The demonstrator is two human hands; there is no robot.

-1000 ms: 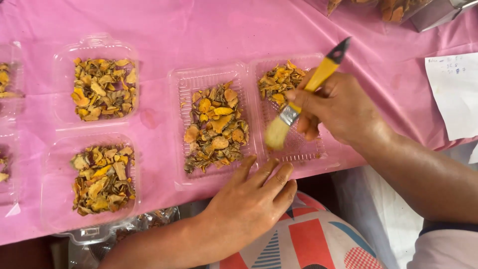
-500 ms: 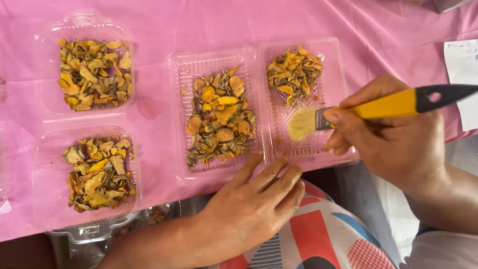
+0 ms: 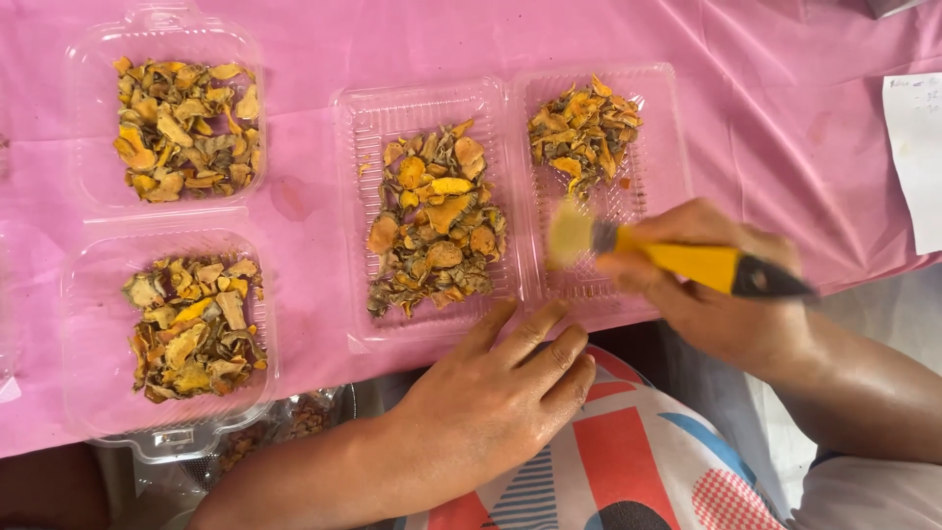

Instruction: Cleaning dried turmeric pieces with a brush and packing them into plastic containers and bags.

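Our right hand [image 3: 726,294] grips yellow-handled brush [image 3: 677,257], bristles in right half of clear tray [image 3: 510,98]. Left hand [image 3: 500,393] flat, empty, steadies tray edge. Risk: hard sweep flicks dried slices [image 3: 584,128] onto bench [image 3: 765,118].

Looks like a small food-sorting or packing table, not a home kitchen. A pink plastic sheet [image 3: 785,118] is spread over the whole surface. Clear clamshell trays [image 3: 162,118] of dried orange-yellow slices [image 3: 437,221] are laid out across it. A paper note [image 3: 915,157] is seen at right edge.
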